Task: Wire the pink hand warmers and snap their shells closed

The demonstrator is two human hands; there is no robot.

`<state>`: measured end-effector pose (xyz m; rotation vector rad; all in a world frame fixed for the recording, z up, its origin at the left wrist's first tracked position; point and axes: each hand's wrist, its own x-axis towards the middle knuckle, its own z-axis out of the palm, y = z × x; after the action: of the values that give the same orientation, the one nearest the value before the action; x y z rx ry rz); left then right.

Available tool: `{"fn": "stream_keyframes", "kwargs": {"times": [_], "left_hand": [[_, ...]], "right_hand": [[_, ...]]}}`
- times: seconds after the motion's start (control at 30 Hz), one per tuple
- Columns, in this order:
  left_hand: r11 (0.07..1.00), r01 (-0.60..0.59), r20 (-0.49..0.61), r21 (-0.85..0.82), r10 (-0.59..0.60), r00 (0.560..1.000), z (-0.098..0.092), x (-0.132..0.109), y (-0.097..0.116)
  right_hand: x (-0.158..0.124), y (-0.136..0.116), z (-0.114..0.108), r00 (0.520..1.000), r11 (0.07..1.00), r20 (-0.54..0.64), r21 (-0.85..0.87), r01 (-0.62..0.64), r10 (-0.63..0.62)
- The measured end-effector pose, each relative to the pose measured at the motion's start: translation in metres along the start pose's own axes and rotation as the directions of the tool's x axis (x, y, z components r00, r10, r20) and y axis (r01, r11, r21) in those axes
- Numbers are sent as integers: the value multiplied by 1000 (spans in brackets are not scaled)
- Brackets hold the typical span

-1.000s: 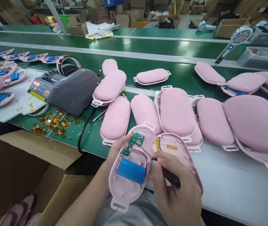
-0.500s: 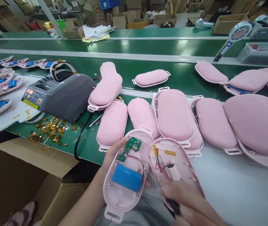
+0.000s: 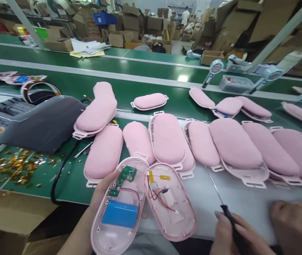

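My left hand [image 3: 101, 189] grips the edge of an opened pink shell half [image 3: 101, 235]. Inside that half are a green circuit board [image 3: 126, 175] and a blue battery [image 3: 120, 214], joined by red and black wires. Beside it, close against its right edge, lies the other shell half [image 3: 184, 216], its inside facing up. It holds red and black wires with white plugs and strips of amber tape [image 3: 165, 177]. My right hand [image 3: 227, 233] is closed round the black handle of a screwdriver [image 3: 232, 219], its thin shaft pointing up and away over the white work surface.
Several closed pink shells [image 3: 168, 138] lie in a row beyond my hands. A grey tape dispenser [image 3: 44, 120] stands at left, near amber tape scraps [image 3: 20, 164]. Blue handheld fans [image 3: 216, 67] and a clear bin [image 3: 235, 84] sit behind. Part of a person [image 3: 295, 219] appears blurred at right.
My right hand has drawn the screwdriver away from the opened shells to the right. The view has turned right and up. My left hand still holds the battery half.
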<state>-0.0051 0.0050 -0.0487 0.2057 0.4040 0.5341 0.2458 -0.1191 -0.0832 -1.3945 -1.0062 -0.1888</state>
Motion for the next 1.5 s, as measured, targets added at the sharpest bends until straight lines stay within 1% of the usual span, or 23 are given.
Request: {"fn": "stream_keyframes", "kwargs": {"times": [0.03, 0.07, 0.1, 0.17, 0.2, 0.23, 0.3, 0.37, 0.43, 0.57, 0.63, 0.7, 0.87, 0.97, 1.0, 1.07, 1.13, 1.17, 1.23, 1.33, 1.37, 1.47, 1.5], "left_hand": [[1000, -5, 5, -1, 5, 1000, 0, -1, 0], [1000, -4, 10, 0, 4, 1000, -1, -1, 0], [1000, 7, 13, 3, -7, 1000, -2, -2, 1], [999, 33, 10, 16, -33, 999, -4, -2, 1], [999, 40, 2, 19, -40, 999, -6, -2, 1], [999, 41, -12, 19, -41, 999, -7, -1, 1], [1000, 27, -52, 13, -26, 998, -9, 0, -1], [1000, 30, -99, 6, -30, 995, -8, -1, -3], [999, 41, -126, 12, -39, 991, -5, -2, -5], [999, -38, -128, 20, 40, 991, 5, -5, -8], [995, -95, -120, 7, 96, 988, 11, -7, -9], [990, -141, -129, -9, 139, 982, 16, -8, -8], [970, -243, -186, -29, 234, 954, 26, -10, -4], [967, -252, -192, -26, 242, 951, 29, -11, -3], [968, -250, -202, -21, 241, 949, 30, -11, -3], [970, -244, -211, -11, 237, 948, 32, -11, -4], [973, -231, -170, -20, 224, 960, 33, -10, -5], [974, -223, -135, -31, 217, 967, 33, -9, -6], [976, -214, -68, -52, 210, 975, 31, -8, -6], [975, -214, -41, -57, 212, 976, 28, -8, -7], [976, -213, -36, -52, 211, 977, 27, -8, -8], [972, -232, 10, -32, 233, 973, 26, -8, -10], [970, -244, 26, -22, 245, 969, 26, -8, -11]], "right_hand": [[-5, 1, 3, 997, 991, -68, -132, 26, -36], [-7, 2, 6, 994, 961, -86, -273, 35, -60], [-6, 3, 9, 996, 921, -58, -388, 45, -73], [3, 4, 15, 995, 868, 93, -491, 78, -37], [9, 4, 18, 985, 862, 170, -494, 116, -35], [16, 3, 20, 973, 863, 226, -479, 161, -55], [25, -2, 25, 957, 858, 268, -460, 227, -110], [26, -10, 29, 955, 866, 274, -445, 228, -110], [19, -19, 32, 932, 903, 350, -364, 226, -92], [1, -35, 37, 803, 932, 582, -204, 300, -131], [-1, -39, 41, 755, 916, 638, -197, 350, -151], [1, -42, 45, 727, 904, 664, -185, 386, -174], [8, -53, 57, 770, 892, 569, -134, 432, -288], [10, -60, 61, 779, 872, 500, -88, 481, -379], [10, -63, 62, 767, 867, 499, -62, 495, -403], [11, -68, 66, 717, 859, 535, 30, 512, -446], [12, -75, 72, 670, 854, 562, 134, 504, -484], [13, -79, 75, 659, 853, 566, 171, 493, -494], [14, -86, 81, 644, 861, 588, 211, 462, -490], [18, -94, 89, 611, 886, 654, 225, 406, -446], [20, -96, 91, 615, 897, 665, 216, 385, -424], [26, -102, 98, 662, 935, 668, 168, 311, -340], [29, -103, 100, 663, 950, 685, 159, 268, -302]]}}
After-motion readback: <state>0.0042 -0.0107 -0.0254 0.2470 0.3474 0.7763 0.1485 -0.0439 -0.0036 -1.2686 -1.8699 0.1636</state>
